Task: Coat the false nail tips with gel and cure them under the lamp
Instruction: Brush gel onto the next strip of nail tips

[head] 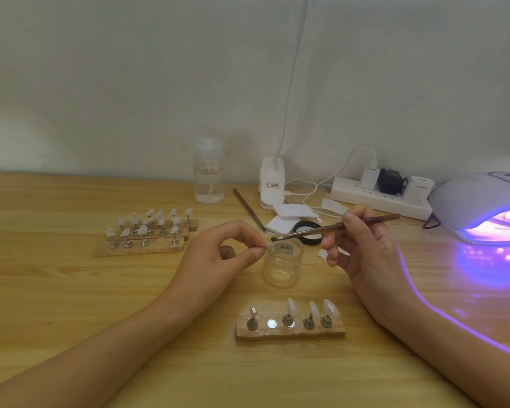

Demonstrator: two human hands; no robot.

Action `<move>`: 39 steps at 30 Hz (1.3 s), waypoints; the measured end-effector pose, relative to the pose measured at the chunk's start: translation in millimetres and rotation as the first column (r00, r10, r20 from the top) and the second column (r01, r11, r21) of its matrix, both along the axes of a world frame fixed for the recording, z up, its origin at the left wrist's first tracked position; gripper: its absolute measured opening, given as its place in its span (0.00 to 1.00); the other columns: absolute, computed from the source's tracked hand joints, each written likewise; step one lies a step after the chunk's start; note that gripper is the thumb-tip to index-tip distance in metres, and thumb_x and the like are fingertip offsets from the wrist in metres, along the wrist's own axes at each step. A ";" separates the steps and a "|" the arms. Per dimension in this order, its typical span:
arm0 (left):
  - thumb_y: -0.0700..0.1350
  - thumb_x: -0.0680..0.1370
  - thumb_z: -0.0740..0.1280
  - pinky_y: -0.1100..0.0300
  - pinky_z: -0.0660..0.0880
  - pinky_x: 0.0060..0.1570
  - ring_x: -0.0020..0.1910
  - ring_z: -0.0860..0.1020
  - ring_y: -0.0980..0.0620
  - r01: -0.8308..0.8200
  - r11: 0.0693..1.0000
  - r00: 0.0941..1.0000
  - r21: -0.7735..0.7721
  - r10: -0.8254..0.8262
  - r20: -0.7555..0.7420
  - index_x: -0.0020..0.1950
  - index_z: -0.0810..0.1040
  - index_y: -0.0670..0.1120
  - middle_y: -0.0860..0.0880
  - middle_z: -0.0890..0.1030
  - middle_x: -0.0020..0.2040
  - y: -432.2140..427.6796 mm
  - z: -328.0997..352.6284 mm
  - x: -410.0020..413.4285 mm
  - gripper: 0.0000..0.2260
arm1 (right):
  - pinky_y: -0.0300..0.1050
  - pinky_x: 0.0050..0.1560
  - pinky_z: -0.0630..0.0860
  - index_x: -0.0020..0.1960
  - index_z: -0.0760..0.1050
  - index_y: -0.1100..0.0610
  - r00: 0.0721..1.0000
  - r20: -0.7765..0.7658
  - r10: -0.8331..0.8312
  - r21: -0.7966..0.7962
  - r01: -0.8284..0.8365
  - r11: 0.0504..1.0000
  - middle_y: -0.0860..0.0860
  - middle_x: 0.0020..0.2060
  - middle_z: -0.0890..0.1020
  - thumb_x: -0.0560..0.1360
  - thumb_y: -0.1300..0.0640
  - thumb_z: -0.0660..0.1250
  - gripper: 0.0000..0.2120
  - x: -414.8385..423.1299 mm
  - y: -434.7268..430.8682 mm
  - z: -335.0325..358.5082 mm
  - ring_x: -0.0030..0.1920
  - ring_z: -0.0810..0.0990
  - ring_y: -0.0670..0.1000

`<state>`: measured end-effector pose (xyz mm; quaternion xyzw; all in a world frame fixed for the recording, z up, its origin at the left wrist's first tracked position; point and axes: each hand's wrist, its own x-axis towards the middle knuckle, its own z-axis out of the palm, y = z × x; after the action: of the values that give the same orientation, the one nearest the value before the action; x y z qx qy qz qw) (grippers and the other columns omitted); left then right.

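Left hand point(224, 256) pinches a small item, too small to identify, just beside the rim of the glass jar point(283, 262). Right hand point(364, 248) holds the brush point(336, 226), bristles over the jar mouth. Near wooden holder point(290, 334) carries three nail tips point(312, 309). More filled holders point(147, 231) far left. Curing lamp point(480, 204) glows purple, far right.

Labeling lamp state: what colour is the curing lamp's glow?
Violet-purple, shining from the curing lamp opening and spilling onto the wooden table. Head view, the only one.
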<state>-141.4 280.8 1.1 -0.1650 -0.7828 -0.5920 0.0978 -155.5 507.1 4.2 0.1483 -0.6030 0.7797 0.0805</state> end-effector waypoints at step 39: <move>0.43 0.73 0.74 0.70 0.70 0.33 0.32 0.71 0.53 -0.031 0.999 0.996 0.011 0.030 0.081 0.40 0.82 0.50 0.56 0.84 0.43 2.7 2.3 2.9 0.04 | 0.38 0.24 0.69 0.36 0.71 0.51 0.960 -0.045 -0.276 0.098 0.279 0.955 0.52 0.26 0.76 0.82 0.61 0.57 0.17 5.4 23.7 4.7 0.27 0.73 0.48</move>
<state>-138.5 283.5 3.4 -0.1282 -0.7849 -0.6014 0.0760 -150.1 530.8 8.9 0.0782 -0.6561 0.7260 0.1907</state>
